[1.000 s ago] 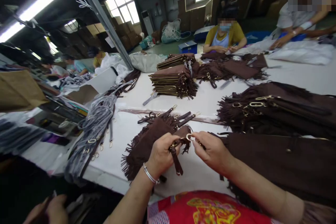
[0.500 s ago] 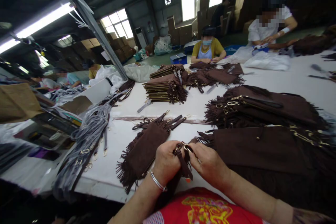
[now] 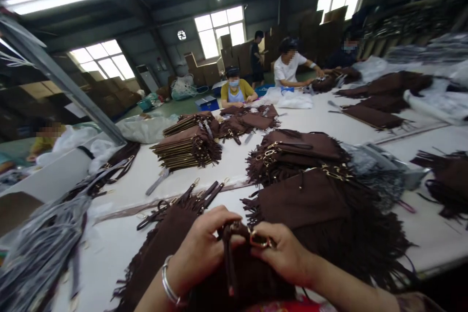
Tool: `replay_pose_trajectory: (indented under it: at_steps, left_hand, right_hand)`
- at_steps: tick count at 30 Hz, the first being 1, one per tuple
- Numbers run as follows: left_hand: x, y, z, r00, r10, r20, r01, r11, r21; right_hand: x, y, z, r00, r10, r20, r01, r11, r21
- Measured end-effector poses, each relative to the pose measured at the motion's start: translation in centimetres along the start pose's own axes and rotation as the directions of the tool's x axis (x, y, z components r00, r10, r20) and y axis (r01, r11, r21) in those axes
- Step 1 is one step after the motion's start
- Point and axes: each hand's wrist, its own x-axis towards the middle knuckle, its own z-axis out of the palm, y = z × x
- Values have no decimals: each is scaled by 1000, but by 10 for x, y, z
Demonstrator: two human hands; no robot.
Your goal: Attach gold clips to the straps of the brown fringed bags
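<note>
My left hand (image 3: 199,251), with a silver bangle on its wrist, grips the top of a dark brown fringed suede bag (image 3: 237,280) and its hanging brown strap (image 3: 229,263). My right hand (image 3: 283,253) pinches a gold metal clasp ring (image 3: 259,241) at the bag's top edge. The two hands nearly touch at the lower middle of the head view. Under my left forearm lies another fringed brown bag (image 3: 161,243) on the white table (image 3: 120,253).
Piles of brown fringed bags (image 3: 303,195) lie to my right and a flat stack (image 3: 186,148) stands farther back. Grey wrapped straps (image 3: 40,248) lie at left. Loose brown straps (image 3: 183,200) lie ahead. Several other people work at the table's far end.
The view has tilted up and swung right. My hands have drawn the bag closer to my body, with the strap now hanging straight down from my left hand.
</note>
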Motion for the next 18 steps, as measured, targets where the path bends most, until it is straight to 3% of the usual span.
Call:
replay_pose_trajectory:
  at_steps: [2, 3, 5, 6, 8, 10, 11, 13, 16, 18]
  left_hand:
    - [7, -12, 2, 973, -54, -223, 62, 998, 26]
    - [8, -20, 1, 955, -93, -281, 102, 995, 15]
    - [7, -35, 0, 936, -185, -301, 182, 983, -39]
    - [5, -43, 0, 930, -225, -290, 214, 974, -69]
    - [0, -60, 1, 923, -285, -258, 265, 958, -110]
    - [-5, -78, 6, 917, -332, -221, 314, 942, -115]
    - [-8, -88, 10, 913, -356, -201, 342, 934, -103]
    - [-12, -109, 20, 903, -403, -149, 402, 915, -43]
    - [-14, -148, 33, 888, -459, -17, 457, 879, 136]
    - [-10, -177, 37, 867, -498, 26, 480, 847, 228]
  right_hand:
    - [2, 4, -41, 967, 78, -244, -96, 994, -61]
    - [3, 10, -68, 931, 92, -353, -150, 979, -139]
    - [1, 28, -126, 827, 103, -552, -341, 873, -348]
    - [-2, 38, -153, 771, 80, -632, -460, 756, -465]
    - [-8, 59, -191, 698, -122, -706, -578, 486, -655]
    - [-10, 76, -199, 683, -325, -655, -542, 376, -751]
    - [-9, 84, -189, 691, -397, -604, -474, 381, -794]
    - [1, 100, -147, 739, -471, -481, -269, 449, -852]
    - [18, 126, -44, 873, -428, -236, 53, 562, -825]
    - [24, 147, 26, 929, -371, -17, 227, 602, -765]
